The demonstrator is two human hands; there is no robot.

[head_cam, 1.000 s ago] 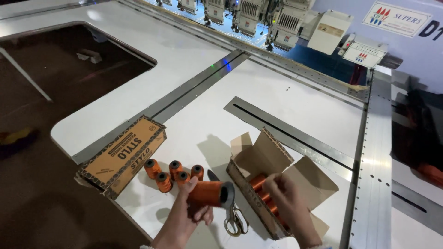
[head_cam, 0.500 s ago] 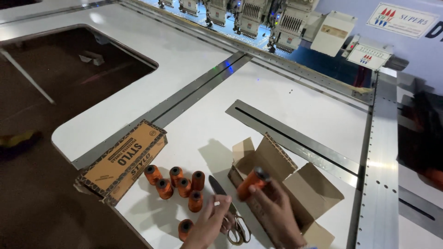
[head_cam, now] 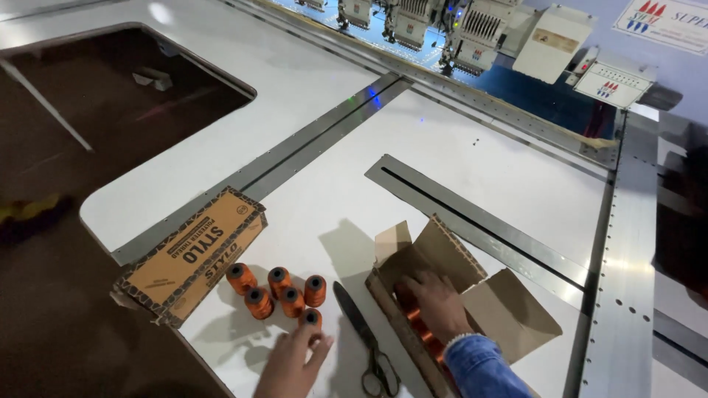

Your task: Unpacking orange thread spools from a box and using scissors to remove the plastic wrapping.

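Note:
My left hand (head_cam: 290, 362) reaches to the nearest of several orange thread spools (head_cam: 310, 318) standing upright on the white table, with its fingertips around that spool. The other spools (head_cam: 279, 281) stand in a cluster just beyond it. My right hand (head_cam: 439, 304), in a blue denim sleeve, is down inside an open cardboard box (head_cam: 434, 245), palm over the orange spools lying in it (head_cam: 413, 318). Its fingertips are hidden in the box. Long dark scissors (head_cam: 366, 340) lie between the spool cluster and the box.
A closed flat cardboard box (head_cam: 190, 256) lies left of the spools at the table's edge. Grey metal rails (head_cam: 472, 217) cross the white table. Embroidery machine heads (head_cam: 472, 29) line the far side. A dark cut-out (head_cam: 110, 110) opens at the left.
My right hand, which held a spool up above the box, has gone back down inside it. My left hand has set another spool at the near end of the cluster.

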